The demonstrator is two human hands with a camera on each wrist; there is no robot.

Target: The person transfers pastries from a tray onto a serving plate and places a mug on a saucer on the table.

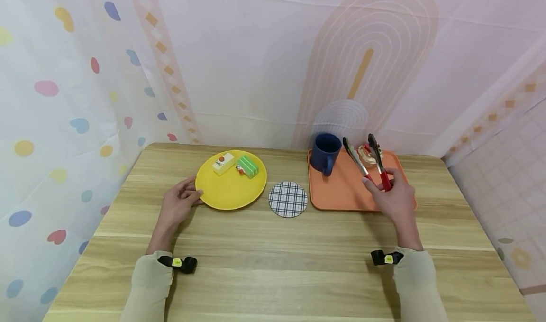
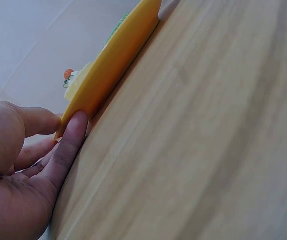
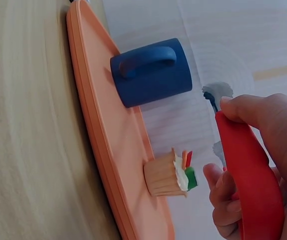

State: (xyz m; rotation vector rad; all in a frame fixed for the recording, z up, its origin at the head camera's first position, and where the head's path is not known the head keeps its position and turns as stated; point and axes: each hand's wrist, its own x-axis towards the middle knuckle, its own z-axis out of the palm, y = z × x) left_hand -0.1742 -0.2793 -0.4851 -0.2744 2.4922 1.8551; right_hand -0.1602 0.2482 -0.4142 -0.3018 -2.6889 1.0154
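My left hand (image 1: 176, 204) pinches the left rim of a round yellow plate (image 1: 230, 196), thumb and fingers at its edge. Two toy cake slices lie on that plate: a cream one (image 1: 222, 164) and a green striped one (image 1: 248, 166), each with a red topping. In my right hand (image 1: 396, 197) are red-handled tongs (image 3: 248, 175), their dark-tipped arms spread apart. The tips overlap a toy cupcake (image 3: 164, 175) in the head view; in the right wrist view they show above it. This cupcake stands on an orange tray (image 1: 337, 196).
A dark blue mug (image 1: 326, 151) stands upright at the tray's back left corner. Between plate and tray lies a round checked coaster (image 1: 287, 199). The wooden table (image 1: 273, 265) ends at a patterned cloth backdrop (image 1: 247, 66).
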